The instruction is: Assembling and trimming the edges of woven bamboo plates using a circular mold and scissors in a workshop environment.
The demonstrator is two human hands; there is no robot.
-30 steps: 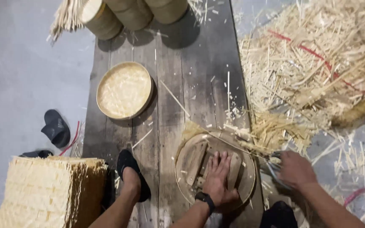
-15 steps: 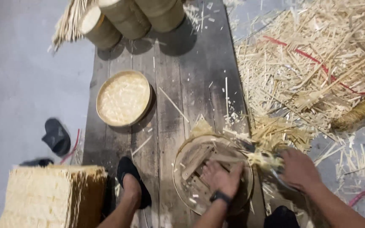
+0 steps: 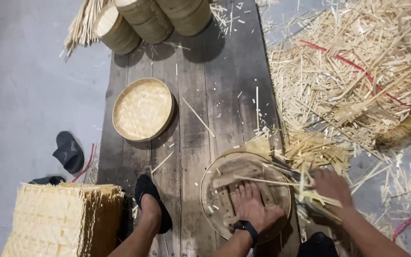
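The left hand [image 3: 253,207] presses flat on a round frame [image 3: 243,192] near on the surface [image 3: 215,85], the right hand [image 3: 329,185] grips loose strips [image 3: 310,190] at its rim, trimming looks unfinished; one woven tray [image 3: 142,109] lies done.

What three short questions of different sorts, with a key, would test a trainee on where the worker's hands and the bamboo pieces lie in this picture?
1. True or false: the left hand lies flat inside the round bamboo frame.
2. Which thing lies alone on the wooden plank platform, beyond the frame?
A. a woven round bamboo lid
B. a metal bucket
C. a glass jar
3. Fill in: the right hand grips thin bamboo ____ at the frame's right edge.

Key: 1 true; 2 A; 3 strips.
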